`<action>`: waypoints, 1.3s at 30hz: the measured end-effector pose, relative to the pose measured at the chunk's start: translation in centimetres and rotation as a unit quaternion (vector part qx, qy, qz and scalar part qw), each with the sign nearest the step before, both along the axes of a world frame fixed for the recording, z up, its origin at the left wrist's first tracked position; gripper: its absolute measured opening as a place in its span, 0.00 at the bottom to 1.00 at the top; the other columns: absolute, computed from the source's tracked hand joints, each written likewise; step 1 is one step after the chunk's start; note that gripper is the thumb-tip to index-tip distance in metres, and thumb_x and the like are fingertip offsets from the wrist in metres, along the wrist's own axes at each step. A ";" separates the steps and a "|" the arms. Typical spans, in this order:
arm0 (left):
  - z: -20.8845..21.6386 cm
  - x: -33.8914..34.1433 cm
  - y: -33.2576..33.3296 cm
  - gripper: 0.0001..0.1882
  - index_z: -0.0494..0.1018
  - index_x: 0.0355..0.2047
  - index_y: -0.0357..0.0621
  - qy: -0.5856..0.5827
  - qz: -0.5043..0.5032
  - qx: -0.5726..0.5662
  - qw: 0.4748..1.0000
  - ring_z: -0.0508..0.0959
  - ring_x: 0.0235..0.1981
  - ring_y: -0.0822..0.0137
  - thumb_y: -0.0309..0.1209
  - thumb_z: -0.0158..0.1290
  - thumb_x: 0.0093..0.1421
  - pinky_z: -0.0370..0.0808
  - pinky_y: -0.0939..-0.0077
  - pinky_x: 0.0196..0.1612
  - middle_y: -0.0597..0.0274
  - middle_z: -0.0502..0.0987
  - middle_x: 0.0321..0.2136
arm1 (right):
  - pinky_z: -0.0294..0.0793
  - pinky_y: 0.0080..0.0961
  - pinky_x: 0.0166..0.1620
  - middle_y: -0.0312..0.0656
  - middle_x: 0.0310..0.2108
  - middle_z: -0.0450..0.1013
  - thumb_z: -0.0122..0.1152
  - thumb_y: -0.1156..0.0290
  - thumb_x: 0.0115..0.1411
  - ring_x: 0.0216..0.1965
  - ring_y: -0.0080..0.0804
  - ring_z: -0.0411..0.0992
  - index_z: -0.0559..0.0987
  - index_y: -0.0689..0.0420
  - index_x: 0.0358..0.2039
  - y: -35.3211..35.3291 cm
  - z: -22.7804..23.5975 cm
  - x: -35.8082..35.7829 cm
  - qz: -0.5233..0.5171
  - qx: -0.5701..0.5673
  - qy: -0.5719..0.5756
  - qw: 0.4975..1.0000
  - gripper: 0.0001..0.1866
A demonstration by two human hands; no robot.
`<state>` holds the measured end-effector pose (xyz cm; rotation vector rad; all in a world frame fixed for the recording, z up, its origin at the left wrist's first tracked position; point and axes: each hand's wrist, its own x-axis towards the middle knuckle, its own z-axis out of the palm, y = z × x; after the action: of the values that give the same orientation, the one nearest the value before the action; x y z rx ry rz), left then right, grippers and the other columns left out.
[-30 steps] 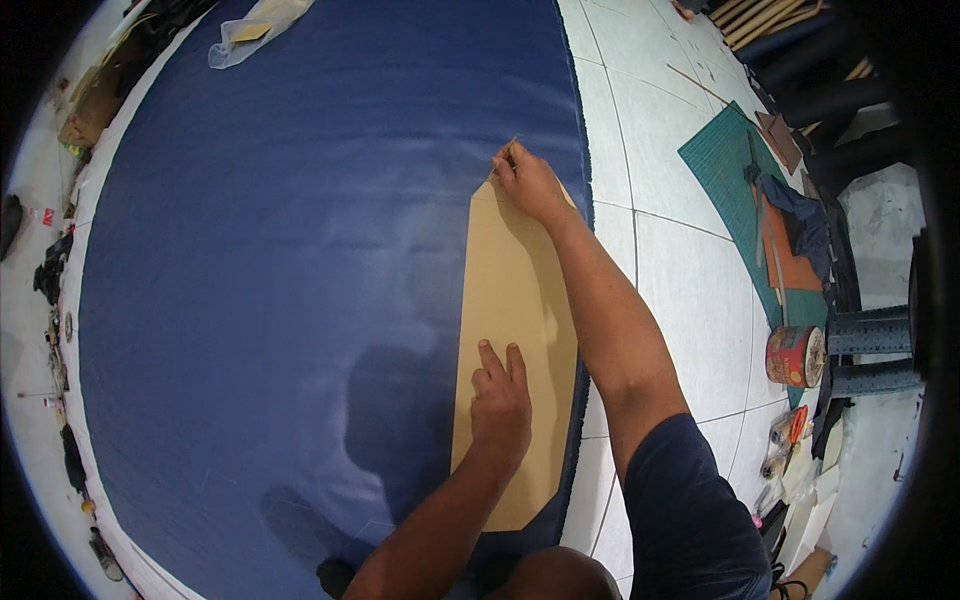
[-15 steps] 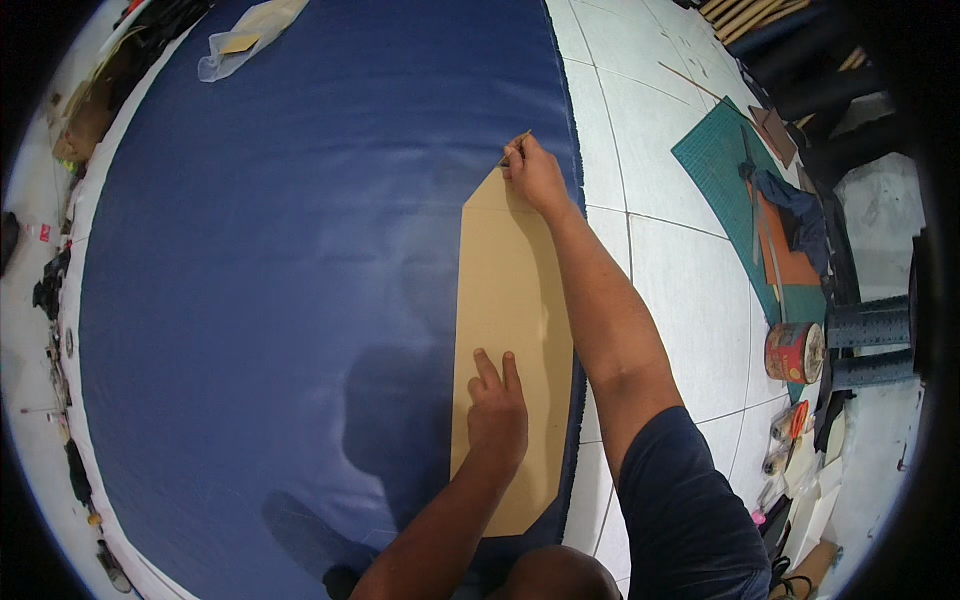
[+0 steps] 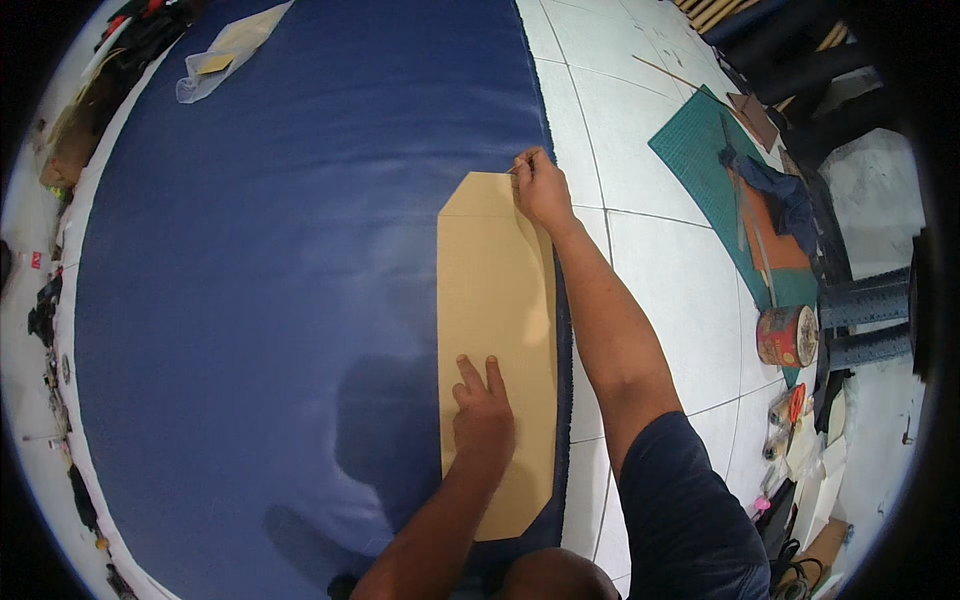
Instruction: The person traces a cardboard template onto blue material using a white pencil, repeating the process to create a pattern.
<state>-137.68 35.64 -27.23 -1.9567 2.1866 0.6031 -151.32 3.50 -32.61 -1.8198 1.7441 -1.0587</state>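
In the head view, the long tan card panel with cut corners [image 3: 490, 290] is laid flat on the broad dark-blue sheet [image 3: 250, 250], along and just beside its right edge; that placing is judged done, while work around the panel's outline seems partway, though any marks made cannot be told. The panel's nearer half is pressed by the left hand [image 3: 485, 420], two fingers spread, nothing grasped. At its far right corner, a thin, blurred tool [image 3: 514, 169] is pinched by the right hand [image 3: 543, 190].
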 end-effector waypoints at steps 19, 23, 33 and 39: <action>-0.4 0.2 0.1 0.46 0.60 0.73 0.54 0.071 0.018 -0.031 0.997 0.73 0.42 0.52 0.14 0.56 0.53 0.83 0.75 0.30 0.20 0.52 0.67 | 0.77 0.51 0.46 0.60 0.37 0.80 0.53 0.69 0.70 0.41 0.61 0.79 0.75 0.62 0.43 1.8 0.3 -1.4 -0.021 -0.019 0.045 0.999 0.09; -1.1 0.1 0.2 0.45 0.60 0.73 0.55 0.041 0.014 -0.043 0.998 0.73 0.43 0.52 0.15 0.55 0.54 0.84 0.75 0.31 0.20 0.52 0.67 | 0.77 0.50 0.47 0.60 0.39 0.80 0.53 0.68 0.71 0.42 0.61 0.78 0.75 0.62 0.44 3.9 1.2 -2.3 0.006 -0.003 0.076 0.997 0.10; -0.7 0.0 -0.1 0.48 0.58 0.74 0.56 0.001 -0.026 -0.059 0.998 0.75 0.42 0.54 0.20 0.59 0.52 0.82 0.79 0.26 0.19 0.57 0.65 | 0.76 0.50 0.48 0.59 0.41 0.80 0.52 0.67 0.71 0.44 0.60 0.78 0.75 0.61 0.46 7.8 1.7 -4.9 0.016 0.028 0.098 0.995 0.11; -1.0 0.1 0.1 0.48 0.58 0.74 0.55 -0.019 -0.043 -0.073 0.996 0.76 0.42 0.53 0.22 0.60 0.51 0.83 0.80 0.26 0.18 0.57 0.65 | 0.76 0.50 0.49 0.60 0.42 0.79 0.52 0.67 0.71 0.45 0.61 0.78 0.76 0.62 0.46 8.5 1.7 -5.3 0.021 0.034 0.071 0.997 0.12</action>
<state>-137.60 35.70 -28.27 -1.9121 2.3375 0.4001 -156.61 12.00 -30.89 -1.9221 1.7899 -0.8606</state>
